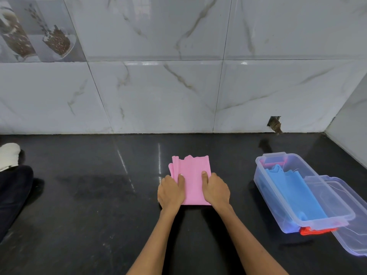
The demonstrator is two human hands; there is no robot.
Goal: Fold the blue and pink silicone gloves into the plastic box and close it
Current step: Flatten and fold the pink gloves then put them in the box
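A folded pink silicone glove lies flat on the black counter, in the middle of the view. My left hand grips its near left edge and my right hand grips its near right edge, thumbs on top. To the right stands the clear plastic box, open, with the folded blue glove lying inside. Its clear lid leans against the box's right side. Something orange-red shows under the box's near end.
A marble-tiled wall rises behind the counter and a side wall closes the right corner. At the far left are a dark cloth and a white object.
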